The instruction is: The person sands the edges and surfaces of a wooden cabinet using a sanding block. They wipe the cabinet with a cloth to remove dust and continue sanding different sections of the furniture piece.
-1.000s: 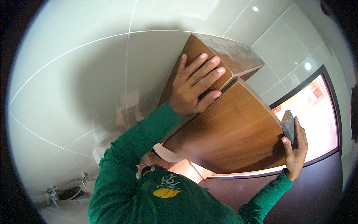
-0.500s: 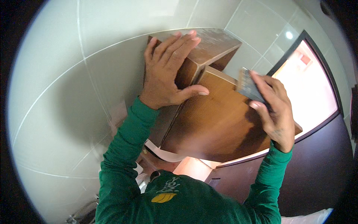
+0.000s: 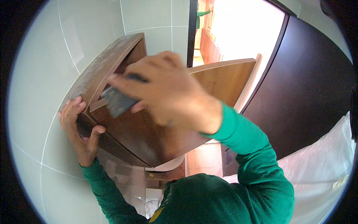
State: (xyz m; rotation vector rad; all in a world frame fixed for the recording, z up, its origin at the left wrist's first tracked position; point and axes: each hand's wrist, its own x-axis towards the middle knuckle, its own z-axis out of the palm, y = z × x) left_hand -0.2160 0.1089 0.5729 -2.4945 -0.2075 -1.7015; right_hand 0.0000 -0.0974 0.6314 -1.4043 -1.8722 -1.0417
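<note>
A brown wooden wall cabinet (image 3: pixel 108 72) with a dusty-looking top stands against the tiles, its wooden door (image 3: pixel 231 80) swung outward. My left hand (image 3: pixel 80 130) grips the cabinet's near corner, fingers bent over the upper edge and thumb on the front side. In my right hand (image 3: pixel 171 95), blurred by motion, is a flat grey rectangular tool (image 3: pixel 118 101). Its leading edge lies at the door's top edge near the hinge side, close to the cabinet; contact is hard to judge. My palm and fingers hide part of the tool, so its exact kind does not show.
Grey tiled wall (image 3: pixel 33 93) rises close on the left. To the right, a dark door panel (image 3: pixel 298 89) stands beside a bright doorway, where a person's green sleeve (image 3: pixel 203 14) shows. Translucent plastic sheeting (image 3: pixel 317 168) hangs at lower right.
The view has turned toward the doorway. My right hand has carried the grey tool along the door's top edge toward the hinge side. My left hand's fingers are now more bent around the corner.
</note>
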